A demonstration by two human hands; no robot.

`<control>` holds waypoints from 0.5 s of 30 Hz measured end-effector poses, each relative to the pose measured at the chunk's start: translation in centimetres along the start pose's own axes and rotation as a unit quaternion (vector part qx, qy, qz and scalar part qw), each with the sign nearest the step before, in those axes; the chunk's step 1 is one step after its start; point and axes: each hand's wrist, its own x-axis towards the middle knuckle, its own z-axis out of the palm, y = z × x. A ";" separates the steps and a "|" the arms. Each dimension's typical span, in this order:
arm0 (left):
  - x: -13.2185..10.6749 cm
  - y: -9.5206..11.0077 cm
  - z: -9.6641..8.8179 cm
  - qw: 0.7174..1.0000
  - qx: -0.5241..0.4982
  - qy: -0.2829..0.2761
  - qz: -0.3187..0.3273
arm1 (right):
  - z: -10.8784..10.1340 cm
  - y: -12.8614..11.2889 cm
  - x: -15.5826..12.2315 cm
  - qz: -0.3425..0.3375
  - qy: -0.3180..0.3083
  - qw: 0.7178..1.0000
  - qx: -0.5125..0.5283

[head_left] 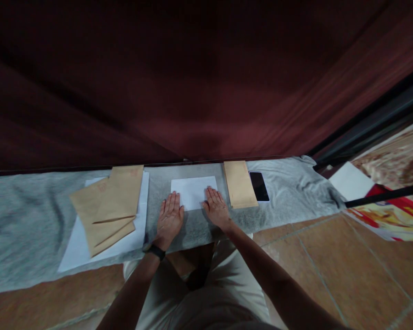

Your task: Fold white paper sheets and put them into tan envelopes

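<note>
A white sheet of paper (193, 189), perhaps folded, lies on the grey cloth in front of me. My left hand (170, 217) rests flat at its lower left corner, fingers stretched out, with a dark band on the wrist. Over the sheet's right edge lies my right hand (216, 207), palm down and fingers extended. Just right of that hand is a brown paper envelope (240, 185). Several more brown envelopes (119, 195) overlap at the left, on top of larger white paper (74, 250).
A dark-screened phone (259, 186) lies beside the right envelope. The grey cloth (292, 192) covers a narrow surface. Behind it hangs a dark red curtain (206, 114). At the far right are a dark bar (385, 196) and a colourful printed box (395, 215) above the tiled floor (358, 261).
</note>
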 end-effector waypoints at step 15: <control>3.4 3.5 1.5 0.997 -0.009 -0.056 0.046 | -0.2 -2.7 2.6 -0.022 -0.046 0.999 0.012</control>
